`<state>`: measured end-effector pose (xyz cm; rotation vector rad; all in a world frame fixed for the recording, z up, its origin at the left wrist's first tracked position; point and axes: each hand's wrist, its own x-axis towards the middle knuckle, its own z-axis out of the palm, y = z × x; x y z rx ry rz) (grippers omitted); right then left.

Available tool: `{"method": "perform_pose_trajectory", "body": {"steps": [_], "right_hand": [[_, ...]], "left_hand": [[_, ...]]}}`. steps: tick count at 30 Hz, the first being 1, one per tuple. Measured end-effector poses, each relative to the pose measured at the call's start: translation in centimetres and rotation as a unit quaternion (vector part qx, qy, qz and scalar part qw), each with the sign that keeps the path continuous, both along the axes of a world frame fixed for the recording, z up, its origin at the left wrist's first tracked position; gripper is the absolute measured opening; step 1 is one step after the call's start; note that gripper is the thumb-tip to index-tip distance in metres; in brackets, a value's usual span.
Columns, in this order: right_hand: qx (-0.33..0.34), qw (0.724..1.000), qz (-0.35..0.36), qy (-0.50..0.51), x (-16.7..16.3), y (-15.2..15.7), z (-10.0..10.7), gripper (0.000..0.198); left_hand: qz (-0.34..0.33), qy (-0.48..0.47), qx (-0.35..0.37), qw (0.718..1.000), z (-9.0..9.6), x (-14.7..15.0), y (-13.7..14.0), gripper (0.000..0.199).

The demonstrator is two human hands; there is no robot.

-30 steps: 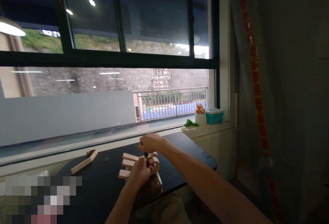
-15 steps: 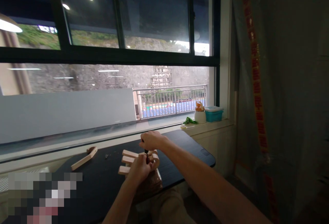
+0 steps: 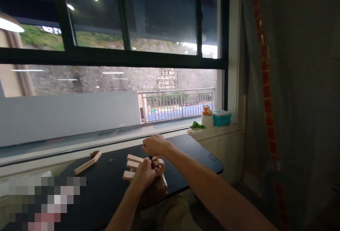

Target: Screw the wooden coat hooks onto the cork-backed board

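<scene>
My right hand point(image 3: 154, 145) is closed around the top of a dark screwdriver point(image 3: 151, 157), its handle mostly hidden in the fist. The shaft points down at a pale wooden assembly point(image 3: 132, 164), whose several slats stick out to the left and whose right end is rounded. My left hand point(image 3: 145, 173) grips this assembly, fingertips close to the screwdriver's lower end. Whether they also touch the shaft or a screw cannot be made out. Beneath the wood lies a brown, shiny wrapped block point(image 3: 161, 185) at the table's front edge.
On the black table point(image 3: 98, 188), a loose wooden piece point(image 3: 87, 163) with an angled end lies at left. Small screws point(image 3: 110, 161) are near it. A white pot point(image 3: 207, 120) and a teal box point(image 3: 222, 119) stand on the windowsill.
My right hand has turned slightly and shifted a little left on top of the screwdriver. My left hand and the wooden assembly stay in place. The view has shifted slightly.
</scene>
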<state>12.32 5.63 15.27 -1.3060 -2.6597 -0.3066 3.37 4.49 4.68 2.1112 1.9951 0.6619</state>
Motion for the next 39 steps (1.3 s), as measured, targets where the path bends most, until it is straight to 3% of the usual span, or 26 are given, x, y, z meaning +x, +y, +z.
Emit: {"method": "perform_pose_trajectory", "body": {"steps": [9, 16, 20, 32, 39], "right_hand": [[-0.005, 0.998, -0.054, 0.025, 0.0, 0.1, -0.4, 0.038], [-0.002, 1.0, -0.003, -0.009, 0.7, 0.2, 1.3, 0.031], [0.005, 1.0, 0.007, -0.013, 0.7, 0.4, 0.5, 0.033], [-0.01, 0.998, -0.066, 0.014, 0.2, 0.6, -0.7, 0.032], [0.007, 1.0, -0.015, 0.001, 1.1, 0.3, 0.8, 0.03]], "left_hand": [[-0.011, 0.005, 0.008, 1.0, 0.2, 0.2, 0.0, 0.016], [-0.007, -0.002, 0.001, 1.0, 0.4, 0.2, -0.4, 0.016], [0.0, -0.004, -0.006, 1.0, 0.3, 0.2, -0.2, 0.016], [-0.008, 0.003, 0.002, 1.0, 0.0, 0.1, 0.0, 0.015], [-0.001, 0.0, 0.004, 1.0, 0.0, 0.2, -0.3, 0.017]]}}
